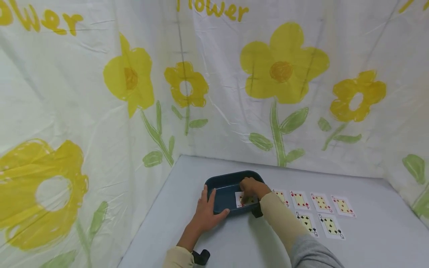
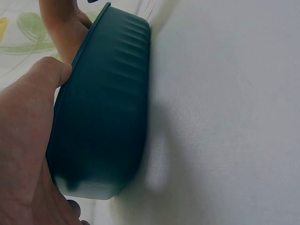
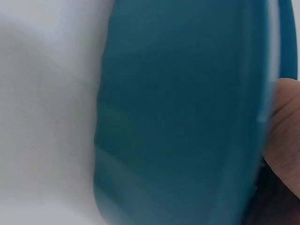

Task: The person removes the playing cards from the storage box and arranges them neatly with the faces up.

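Note:
A dark teal tray (image 1: 225, 199) sits on the table. My left hand (image 1: 206, 212) holds its left near corner, with the thumb on the near rim and the fingers spread along the left end. In the left wrist view, the thumb (image 2: 60, 72) presses the rim. My right hand (image 1: 252, 188) reaches over the right side into the tray, fingers bent down above a playing card (image 1: 239, 200). That card lies face up and is partly covered by the hand; I cannot tell whether the fingers pinch it. The right wrist view shows mostly the tray's outer wall (image 3: 178, 112).
Right of the tray, face-up playing cards lie in two rows, including a red four (image 1: 299, 200), a red six (image 1: 321, 203) and black fives, one of them a five of spades (image 1: 331, 226). A white curtain (image 1: 221, 123) with yellow flowers hangs behind the table.

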